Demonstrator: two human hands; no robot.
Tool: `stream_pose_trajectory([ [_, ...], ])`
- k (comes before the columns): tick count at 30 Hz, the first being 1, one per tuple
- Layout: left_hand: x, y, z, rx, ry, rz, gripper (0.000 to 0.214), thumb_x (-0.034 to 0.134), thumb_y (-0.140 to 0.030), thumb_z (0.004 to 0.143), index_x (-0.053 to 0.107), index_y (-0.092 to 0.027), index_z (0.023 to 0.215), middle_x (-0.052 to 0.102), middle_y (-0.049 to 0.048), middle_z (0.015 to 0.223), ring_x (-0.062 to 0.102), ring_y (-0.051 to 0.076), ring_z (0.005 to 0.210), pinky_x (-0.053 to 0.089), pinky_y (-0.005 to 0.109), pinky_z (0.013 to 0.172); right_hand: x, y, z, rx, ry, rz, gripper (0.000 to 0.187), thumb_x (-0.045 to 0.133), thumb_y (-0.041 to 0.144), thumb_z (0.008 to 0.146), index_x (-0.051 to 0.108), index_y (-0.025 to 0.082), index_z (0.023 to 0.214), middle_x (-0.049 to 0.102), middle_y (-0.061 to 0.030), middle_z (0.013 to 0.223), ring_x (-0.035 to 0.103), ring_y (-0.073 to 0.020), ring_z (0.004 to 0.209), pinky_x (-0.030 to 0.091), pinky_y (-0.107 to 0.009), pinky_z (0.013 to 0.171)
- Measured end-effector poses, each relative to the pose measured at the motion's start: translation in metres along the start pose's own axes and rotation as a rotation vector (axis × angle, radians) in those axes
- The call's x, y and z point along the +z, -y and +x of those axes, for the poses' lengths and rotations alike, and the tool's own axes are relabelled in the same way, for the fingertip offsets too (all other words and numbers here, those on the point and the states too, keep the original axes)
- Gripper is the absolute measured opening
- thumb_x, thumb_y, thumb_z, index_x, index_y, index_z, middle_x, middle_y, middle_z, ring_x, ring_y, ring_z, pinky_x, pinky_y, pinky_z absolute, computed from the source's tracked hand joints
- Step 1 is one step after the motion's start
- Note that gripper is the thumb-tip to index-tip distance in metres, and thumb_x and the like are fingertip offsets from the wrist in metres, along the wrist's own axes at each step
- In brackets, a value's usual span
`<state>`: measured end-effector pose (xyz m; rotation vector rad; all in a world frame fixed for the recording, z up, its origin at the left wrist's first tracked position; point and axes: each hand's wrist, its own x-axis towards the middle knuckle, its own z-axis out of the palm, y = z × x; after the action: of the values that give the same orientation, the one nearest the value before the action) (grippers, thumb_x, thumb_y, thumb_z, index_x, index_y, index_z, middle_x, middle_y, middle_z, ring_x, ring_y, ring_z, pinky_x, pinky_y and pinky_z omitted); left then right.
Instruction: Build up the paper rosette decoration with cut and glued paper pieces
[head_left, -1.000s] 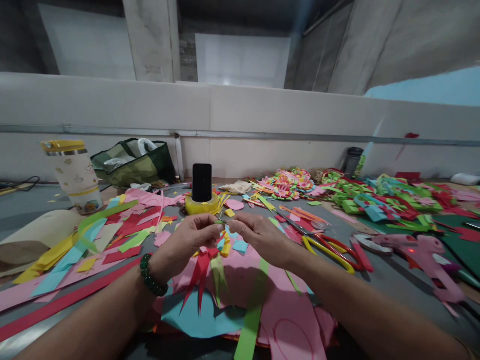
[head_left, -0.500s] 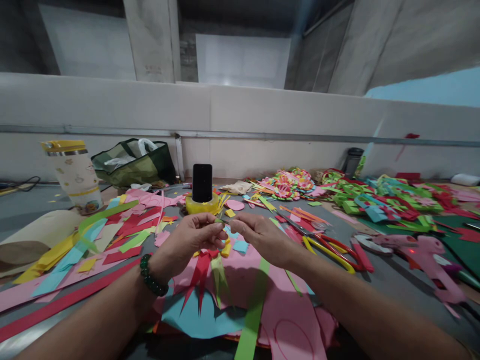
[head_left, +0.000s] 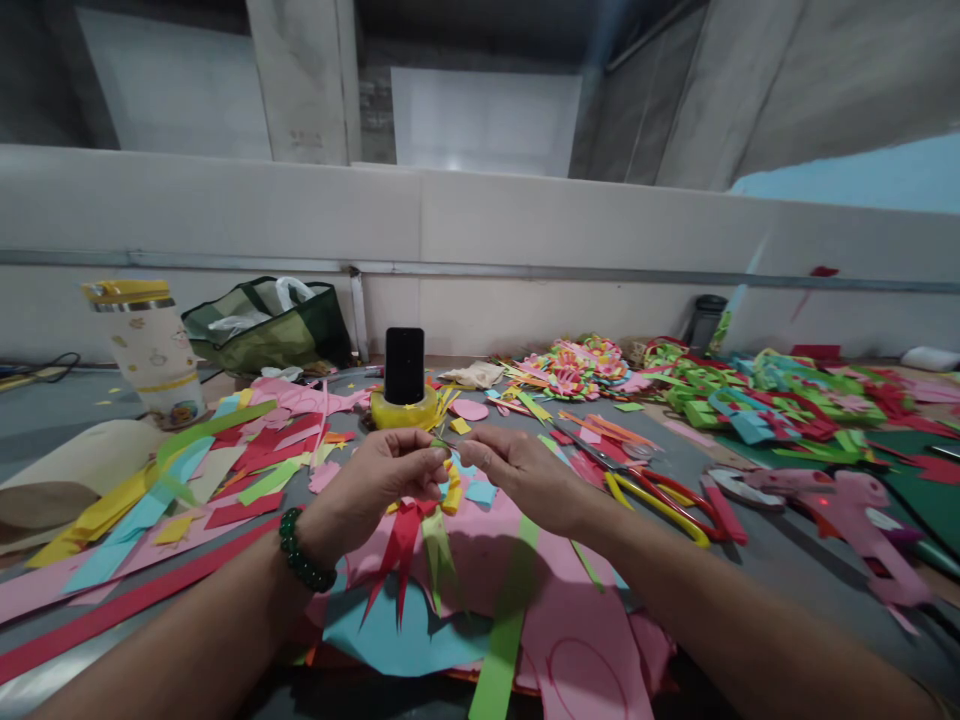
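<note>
My left hand (head_left: 394, 478), with a dark green bead bracelet (head_left: 301, 552) at its wrist, pinches a small green piece (head_left: 437, 443) between thumb and fingers. Close on its right, my right hand (head_left: 525, 478) is closed round a thin dark item whose tip points at that piece; most of it is hidden by the fingers. Beneath both hands lie pink sheets (head_left: 581, 610), a blue sheet (head_left: 409, 640), a red fringed piece (head_left: 397, 550), a pale green fringed piece (head_left: 440, 560) and a long green strip (head_left: 504, 635).
To the right are scissors (head_left: 660, 490) and a pink glue gun (head_left: 847, 510). A phone (head_left: 404, 365) stands in a yellow tape roll (head_left: 405, 410). Leftward are coloured strips (head_left: 165, 500), a tumbler (head_left: 150, 350) and a bag (head_left: 270, 325). Paper flowers (head_left: 581, 368) lie at the back.
Both hands stay in nearly the same place. The fingers of my left hand have shifted slightly, and the grip of both hands holds.
</note>
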<state>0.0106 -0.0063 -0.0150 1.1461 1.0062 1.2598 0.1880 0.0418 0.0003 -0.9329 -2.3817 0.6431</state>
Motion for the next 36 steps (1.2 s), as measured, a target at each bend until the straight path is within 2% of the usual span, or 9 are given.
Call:
stream_pose_trajectory([
  [14, -0.002, 0.0026, 0.0008, 0.031, 0.044, 0.08, 0.02, 0.074, -0.03, 0.065, 0.062, -0.013, 0.064, 0.058, -0.0018, 0.057, 0.05, 0.007, 0.047, 0.037, 0.021, 0.048, -0.0006, 0.0025, -0.0011, -0.008, 0.015, -0.048, 0.041, 0.035, 0.05, 0.094, 0.054, 0.018, 0.077, 0.05, 0.0011, 0.069, 0.044, -0.0125, 0.065, 0.028, -0.026, 0.056],
  [23, -0.0044, 0.005, 0.0021, 0.05, 0.026, 0.051, 0.017, 0.073, -0.029, 0.068, 0.064, -0.014, 0.069, 0.057, -0.0029, 0.059, 0.047, 0.006, 0.051, 0.035, 0.019, 0.05, -0.0014, 0.0007, -0.0002, -0.016, -0.004, -0.027, 0.042, 0.035, 0.051, 0.094, 0.048, 0.019, 0.071, 0.043, 0.0029, 0.065, 0.04, -0.0114, 0.061, 0.027, -0.026, 0.055],
  [29, -0.0047, 0.0045, 0.0019, 0.064, 0.017, 0.089, 0.021, 0.072, -0.032, 0.069, 0.063, -0.014, 0.068, 0.051, -0.0058, 0.055, 0.042, 0.004, 0.047, 0.032, 0.018, 0.046, -0.0025, 0.0017, -0.0009, -0.014, 0.001, -0.015, 0.042, 0.035, 0.052, 0.094, 0.047, 0.019, 0.071, 0.043, 0.0032, 0.065, 0.04, -0.0114, 0.062, 0.027, -0.026, 0.056],
  [36, -0.0019, 0.0023, 0.0001, -0.005, 0.01, 0.03, 0.028, 0.078, -0.035, 0.064, 0.061, -0.015, 0.073, 0.062, -0.002, 0.069, 0.06, 0.009, 0.058, 0.046, 0.019, 0.054, -0.0013, 0.0013, -0.0008, -0.016, 0.002, -0.011, 0.042, 0.035, 0.051, 0.094, 0.05, 0.019, 0.072, 0.043, 0.0032, 0.065, 0.04, -0.0112, 0.061, 0.027, -0.026, 0.056],
])
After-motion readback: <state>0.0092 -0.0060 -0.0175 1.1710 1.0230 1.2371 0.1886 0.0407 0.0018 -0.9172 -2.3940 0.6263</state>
